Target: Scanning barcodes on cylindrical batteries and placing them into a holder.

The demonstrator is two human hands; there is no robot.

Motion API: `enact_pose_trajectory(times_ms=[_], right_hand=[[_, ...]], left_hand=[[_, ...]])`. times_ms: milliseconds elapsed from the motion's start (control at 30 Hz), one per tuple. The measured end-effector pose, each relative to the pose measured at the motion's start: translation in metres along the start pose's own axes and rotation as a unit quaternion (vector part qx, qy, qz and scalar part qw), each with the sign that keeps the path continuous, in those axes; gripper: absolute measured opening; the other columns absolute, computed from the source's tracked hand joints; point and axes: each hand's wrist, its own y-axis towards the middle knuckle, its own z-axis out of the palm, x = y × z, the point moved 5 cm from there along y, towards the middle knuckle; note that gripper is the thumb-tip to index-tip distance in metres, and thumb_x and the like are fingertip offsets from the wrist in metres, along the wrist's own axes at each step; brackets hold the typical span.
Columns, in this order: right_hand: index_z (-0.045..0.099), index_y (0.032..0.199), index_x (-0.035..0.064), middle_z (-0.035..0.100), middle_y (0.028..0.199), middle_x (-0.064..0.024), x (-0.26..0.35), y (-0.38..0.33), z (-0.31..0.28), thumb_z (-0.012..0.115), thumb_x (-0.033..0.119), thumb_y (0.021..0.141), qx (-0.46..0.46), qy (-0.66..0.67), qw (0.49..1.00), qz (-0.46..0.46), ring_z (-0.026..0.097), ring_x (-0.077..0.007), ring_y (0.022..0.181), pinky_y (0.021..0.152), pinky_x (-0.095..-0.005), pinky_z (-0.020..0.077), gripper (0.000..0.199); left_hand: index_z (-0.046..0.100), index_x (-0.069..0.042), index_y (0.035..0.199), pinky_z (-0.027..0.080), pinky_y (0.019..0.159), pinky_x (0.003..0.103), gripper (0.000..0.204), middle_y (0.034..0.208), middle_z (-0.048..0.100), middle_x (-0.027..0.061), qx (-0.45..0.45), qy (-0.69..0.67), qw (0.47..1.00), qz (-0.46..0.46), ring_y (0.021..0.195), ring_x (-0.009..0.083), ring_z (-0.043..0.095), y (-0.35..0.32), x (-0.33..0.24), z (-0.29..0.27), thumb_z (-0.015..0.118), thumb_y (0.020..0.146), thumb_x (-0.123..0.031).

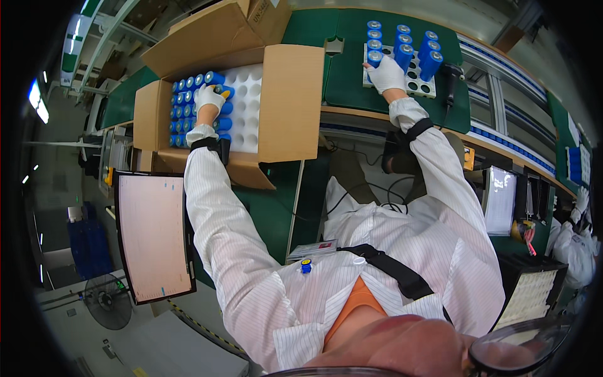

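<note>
My left hand (209, 100), in a white glove, reaches into an open cardboard box (290, 103). Its fingers are closed around a blue cylindrical battery cell (227, 92) near the edge of the filled rows. More blue cells stand upright on the left of the white foam insert (246, 103); its right side shows bare round pockets. My right hand (386, 75), also gloved, grips a blue cell (375, 58) at the near left of a white holed tray (411, 87). Other cells (404, 55) stand in rows on that tray.
A black handheld tool (450, 81) with a cord lies right of the tray on the green bench mat (342, 75). A roller conveyor (502, 69) runs beyond. The monitor (156, 235) stands left of my left arm. Box flaps (201, 47) stick out around the box.
</note>
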Motion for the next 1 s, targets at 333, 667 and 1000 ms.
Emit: enact_pose_trajectory(times_ms=[333,667,1000], right_hand=[[0.066,0.100,0.0025,0.069,0.098,-0.0238,-0.008,0.001,0.011,0.073,0.046,0.082,-0.002,0.026,1.000,0.013,0.067,-0.0416,0.093,0.082,-0.0469,0.0538,0.048],[0.065,0.108,-0.0019,0.070,0.100,-0.0212,0.028,-0.021,-0.061,0.079,0.043,0.078,-0.027,0.027,0.998,-0.045,0.069,-0.0372,0.090,0.078,-0.0444,0.0551,0.056],[0.058,0.129,0.0037,0.065,0.114,-0.0060,0.130,-0.159,-0.145,0.081,0.007,0.078,0.176,0.511,0.797,-0.270,0.063,-0.0088,0.088,0.075,-0.0236,0.0530,0.056]], left_hand=[[0.066,0.000,0.118,0.052,0.087,0.037,0.053,0.109,0.071,0.0181,-0.052,-0.159,0.980,-0.108,0.097,0.0308,0.068,-0.013,0.014,-0.039,0.080,0.078,-0.032],[0.037,0.014,0.136,0.044,0.110,0.052,0.057,0.139,0.045,0.0278,-0.024,-0.899,0.434,-0.061,0.124,0.0421,0.051,-0.168,-0.027,-0.084,0.066,0.094,-0.012],[0.035,0.004,0.143,0.045,0.109,0.034,0.050,0.142,0.046,0.0181,0.082,-0.881,0.465,0.032,0.127,0.0228,0.049,-0.294,-0.220,-0.076,0.054,0.102,-0.018]])
